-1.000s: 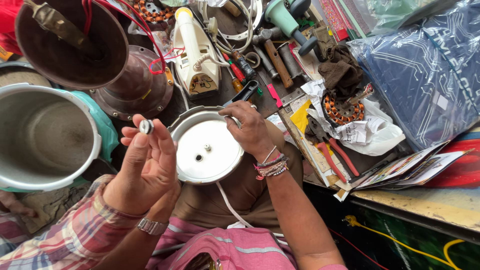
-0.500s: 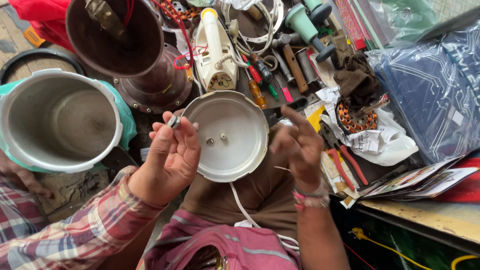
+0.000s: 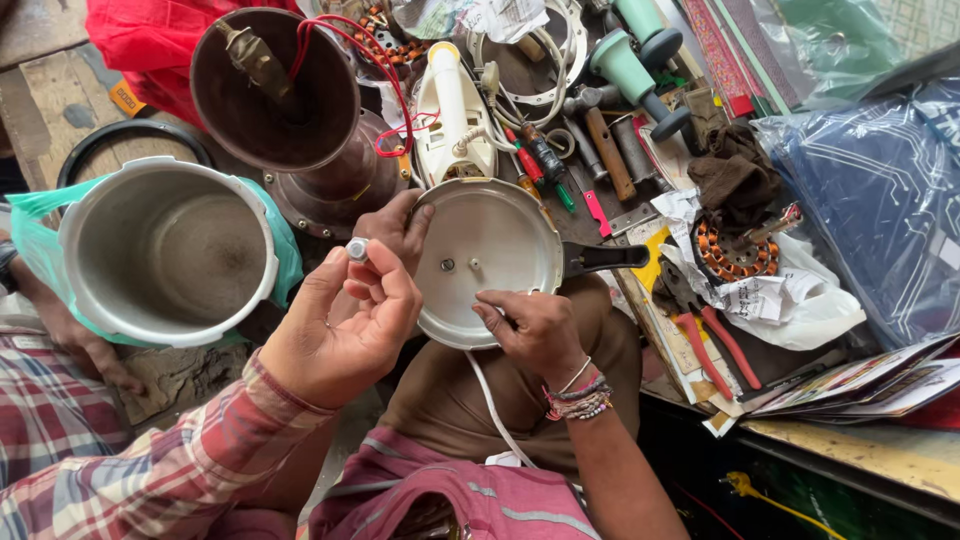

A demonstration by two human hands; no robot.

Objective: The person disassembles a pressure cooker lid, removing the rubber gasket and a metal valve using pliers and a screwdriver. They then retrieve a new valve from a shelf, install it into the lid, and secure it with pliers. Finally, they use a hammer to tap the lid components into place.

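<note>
Between the thumb and fingertips of the left hand (image 3: 335,335) sits a small metal cap (image 3: 357,248), now lifted closer to the pressure-cooker lid (image 3: 487,262) than a moment ago, so the part seems ready for fitting. The right hand (image 3: 535,332) has come down onto the lid's near rim, fingers curled and pressing it on the lap. The left wrist bends upward, palm toward the face.
</note>
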